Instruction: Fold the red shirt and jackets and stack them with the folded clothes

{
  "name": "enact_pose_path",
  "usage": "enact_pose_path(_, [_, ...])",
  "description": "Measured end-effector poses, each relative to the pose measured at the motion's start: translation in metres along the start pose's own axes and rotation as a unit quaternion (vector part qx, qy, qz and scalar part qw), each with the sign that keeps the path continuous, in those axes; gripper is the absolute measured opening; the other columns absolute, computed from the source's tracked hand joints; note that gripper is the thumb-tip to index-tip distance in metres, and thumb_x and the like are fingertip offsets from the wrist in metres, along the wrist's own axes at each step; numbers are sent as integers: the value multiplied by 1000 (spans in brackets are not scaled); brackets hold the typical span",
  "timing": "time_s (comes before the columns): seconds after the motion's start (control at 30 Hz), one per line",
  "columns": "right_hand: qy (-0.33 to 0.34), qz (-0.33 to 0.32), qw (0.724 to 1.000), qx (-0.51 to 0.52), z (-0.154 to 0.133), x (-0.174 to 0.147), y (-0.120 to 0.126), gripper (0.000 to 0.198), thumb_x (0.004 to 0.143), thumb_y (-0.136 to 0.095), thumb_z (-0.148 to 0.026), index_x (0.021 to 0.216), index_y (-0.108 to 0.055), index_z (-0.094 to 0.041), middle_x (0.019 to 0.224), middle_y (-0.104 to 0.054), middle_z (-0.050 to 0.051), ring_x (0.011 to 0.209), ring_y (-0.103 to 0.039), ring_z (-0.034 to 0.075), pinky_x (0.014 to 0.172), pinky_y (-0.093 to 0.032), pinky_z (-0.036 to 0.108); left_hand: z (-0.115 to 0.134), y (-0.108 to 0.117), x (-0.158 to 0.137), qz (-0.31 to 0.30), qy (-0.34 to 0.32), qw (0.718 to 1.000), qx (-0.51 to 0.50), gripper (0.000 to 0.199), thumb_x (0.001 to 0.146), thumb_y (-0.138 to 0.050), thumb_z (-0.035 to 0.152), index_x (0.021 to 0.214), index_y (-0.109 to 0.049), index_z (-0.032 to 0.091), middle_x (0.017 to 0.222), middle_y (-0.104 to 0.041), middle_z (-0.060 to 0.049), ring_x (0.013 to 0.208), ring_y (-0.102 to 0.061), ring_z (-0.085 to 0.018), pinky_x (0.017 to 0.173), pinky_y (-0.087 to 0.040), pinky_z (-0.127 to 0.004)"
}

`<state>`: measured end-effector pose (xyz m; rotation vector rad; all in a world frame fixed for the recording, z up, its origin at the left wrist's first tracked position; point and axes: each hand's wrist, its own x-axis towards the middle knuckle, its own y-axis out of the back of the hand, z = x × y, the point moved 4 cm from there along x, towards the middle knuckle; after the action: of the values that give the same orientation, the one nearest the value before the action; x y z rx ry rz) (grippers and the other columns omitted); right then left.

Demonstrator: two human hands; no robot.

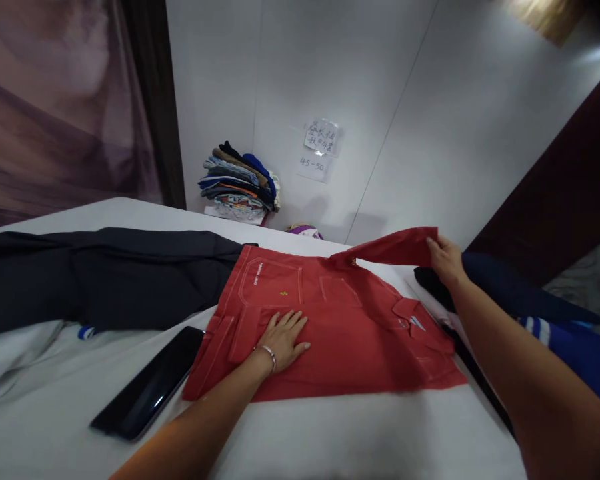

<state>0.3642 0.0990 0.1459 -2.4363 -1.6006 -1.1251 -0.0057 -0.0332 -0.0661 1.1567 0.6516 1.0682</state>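
The left hand (283, 339) lies palm down with its fingers slightly parted and the thumb stretched out to the right, resting on the red shirt (330, 353) and gripping nothing. The right hand (446, 259) pinches the cuff end of a red sleeve (395, 247) between thumb and fingers, holding it up off the table (330, 440) so that it spans leftward to the shirt's body. The shirt is spread flat at the middle of the table, collar at the right, hem at the left, with white stitching along its pockets. The left forearm reaches in from the near side, angled far and right, with a bracelet (269, 359) at the wrist; the right forearm comes from the near right corner and slants far and left, the wrist raised. Along the shirt's near edge runs a broad stretch of white surface, while on the far side only a narrow white strip lies before the table's edge and the wall (300, 67). At the left, a dark garment (130, 280) meets the hem's far corner, and a phone (150, 383) lies just beside the near part of the hem (whether they touch, I can't tell). Blue clothing (575, 353) lies beyond the right forearm.
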Motion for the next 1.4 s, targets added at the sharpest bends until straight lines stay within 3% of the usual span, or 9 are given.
enact_pose_path(0.27, [88, 76, 990, -82, -78, -43, 74, 31, 78, -57, -42, 88, -69, -14, 75, -62, 2, 64, -52, 11, 58, -41, 21, -4, 0, 0, -5, 6, 1000, -27, 59, 84, -47, 48, 138, -43, 24, 147, -39, -11, 137, -32, -28, 111, -20, -54])
enact_pose_path(0.43, [88, 87, 979, -165, -85, -78, 106, 33, 75, -57, -48, 87, -69, -19, 68, -58, 2, 60, -49, 13, 55, -39, 24, -26, 37, 32, -1, 70, 997, -7, 58, 82, -51, 50, 134, -47, 24, 148, -37, -12, 137, -32, -29, 107, -29, -51])
enact_pose_path(0.63, [79, 98, 972, -201, -88, -95, 129, 46, 69, -57, -64, 81, -68, -21, 66, -59, 3, 60, -51, 15, 53, -41, 26, -77, 100, 106, 88, 123, 978, 143, 68, 79, -55, 22, 143, -32, 19, 154, -21, -14, 142, -15, -30, 110, -14, -55])
enact_pose_path(0.7, [70, 96, 972, -202, -87, -96, 135, 45, 67, -59, -65, 80, -68, -22, 65, -59, 3, 57, -50, 15, 52, -41, 26, -89, 107, 123, 84, 112, 978, 155, 66, 78, -50, 12, 141, -35, 20, 153, -26, -13, 142, -15, -29, 110, -10, -57])
enact_pose_path(0.8, [66, 95, 975, -188, -82, -97, 145, 40, 70, -60, -60, 82, -68, -23, 68, -61, 2, 59, -53, 16, 55, -44, 28, -98, 111, 133, 79, 97, 978, 166, 57, 78, -41, 5, 133, -47, 18, 137, -50, -16, 136, -30, -29, 109, -7, -58])
enact_pose_path(0.97, [81, 93, 979, -164, -77, -112, 163, 30, 74, -63, -52, 85, -70, -25, 73, -64, 2, 65, -60, 18, 60, -50, 30, -90, 119, 114, 71, 30, 980, 185, 32, 80, -39, 10, 90, -68, 17, 95, -68, -14, 105, -56, -25, 107, -13, -49])
enact_pose_path(1.17, [76, 78, 985, -136, -97, -156, 168, 15, 78, -64, -44, 87, -72, -35, 78, -69, 1, 70, -67, 23, 61, -58, 34, -79, 86, 55, 30, -87, 981, 172, 23, 77, -42, 15, 78, -65, 20, 84, -66, -11, 87, -59, -24, 95, -34, -43])
enact_pose_path(1.3, [109, 2, 985, -136, -102, -173, 160, 15, 78, -67, -36, 91, -73, -30, 84, -72, 1, 72, -68, 21, 67, -60, 32, -88, 60, 38, -32, -50, 992, 107, 22, 76, -42, 17, 77, -64, 18, 87, -67, -12, 84, -62, -25, 80, -44, -38])
enact_pose_path(1.4, [139, -98, 976, -135, -100, -178, 150, 16, 81, -64, -31, 95, -71, -27, 85, -72, 1, 71, -69, 18, 67, -60, 28, -94, 63, 42, -60, -1, 996, 60, 25, 75, -43, 22, 84, -66, 18, 92, -69, -10, 85, -64, -24, 76, -46, -34])
